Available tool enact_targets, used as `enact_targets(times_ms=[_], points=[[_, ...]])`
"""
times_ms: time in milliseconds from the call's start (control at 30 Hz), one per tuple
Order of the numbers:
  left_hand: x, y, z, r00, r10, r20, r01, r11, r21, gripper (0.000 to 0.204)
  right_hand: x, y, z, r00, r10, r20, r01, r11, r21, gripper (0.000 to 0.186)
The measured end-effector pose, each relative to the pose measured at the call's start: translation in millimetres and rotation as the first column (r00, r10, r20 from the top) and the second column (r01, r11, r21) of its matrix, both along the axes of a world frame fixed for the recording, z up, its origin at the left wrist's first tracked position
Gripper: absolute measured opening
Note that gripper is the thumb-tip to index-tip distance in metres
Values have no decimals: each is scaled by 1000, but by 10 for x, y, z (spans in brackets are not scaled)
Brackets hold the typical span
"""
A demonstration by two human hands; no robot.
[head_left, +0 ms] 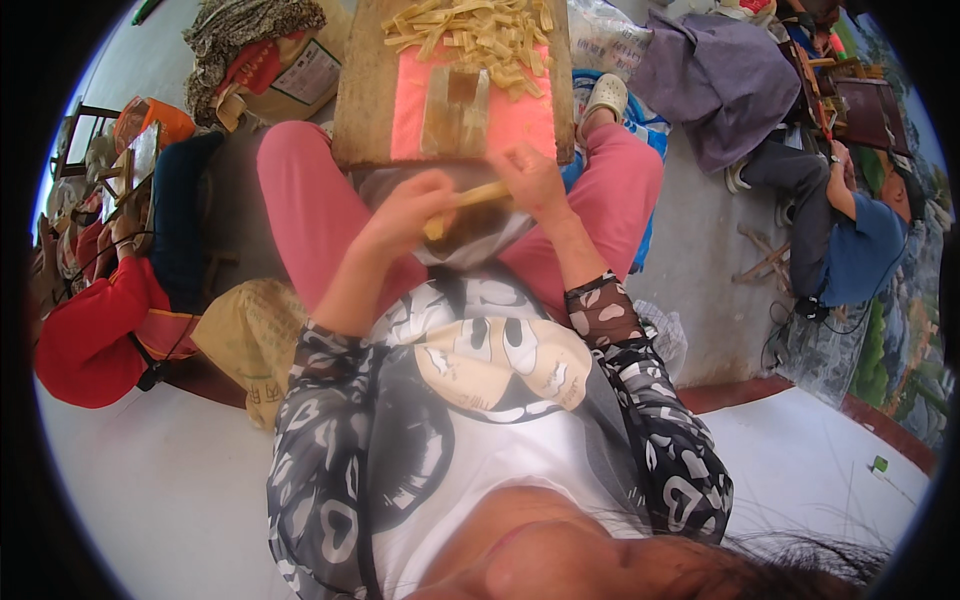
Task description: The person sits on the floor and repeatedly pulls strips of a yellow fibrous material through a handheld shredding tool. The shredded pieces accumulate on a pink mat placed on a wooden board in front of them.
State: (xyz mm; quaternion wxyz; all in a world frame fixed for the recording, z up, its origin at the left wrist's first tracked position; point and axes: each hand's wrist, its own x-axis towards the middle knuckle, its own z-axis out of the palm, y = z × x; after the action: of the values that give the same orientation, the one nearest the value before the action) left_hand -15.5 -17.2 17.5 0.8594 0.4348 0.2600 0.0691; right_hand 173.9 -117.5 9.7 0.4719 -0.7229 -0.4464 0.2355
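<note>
My left hand (410, 208) and my right hand (532, 178) both grip a short yellowish bamboo strip (478, 195) held across my lap, over my pink trousers (300, 200). Just beyond my hands lies a wooden board (358, 90) resting on my knees, with a pink cloth (520, 115) spread on it. A flat brownish piece (456, 110) lies on the cloth. A heap of several cut yellow strips (480, 30) sits at the board's far end.
A person in a red top (90, 330) sits at my left by a woven frame. Another person in a blue shirt (860, 245) works at the right near a dark wooden stool (870, 110). Sacks (280, 70) and a purple cloth (720, 70) lie beyond.
</note>
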Motion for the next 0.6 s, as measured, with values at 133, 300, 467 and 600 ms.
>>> enact_targets(times_ms=[133,300,467,600], points=[[-8,191,100,993,50,-106,23,802,597,6,177,-1,169,957,248,-151,-278,933,-227,21],[240,443,280,981,177,84,-58,-147,987,15,200,218,239,987,128,92,-119,988,-101,21],[418,570,14,979,166,115,-73,-239,968,21,171,360,42,953,-7,302,-11,998,58,17],[434,529,-70,985,173,8,31,-219,975,19,126,349,-62,892,23,452,8,998,-65,16]])
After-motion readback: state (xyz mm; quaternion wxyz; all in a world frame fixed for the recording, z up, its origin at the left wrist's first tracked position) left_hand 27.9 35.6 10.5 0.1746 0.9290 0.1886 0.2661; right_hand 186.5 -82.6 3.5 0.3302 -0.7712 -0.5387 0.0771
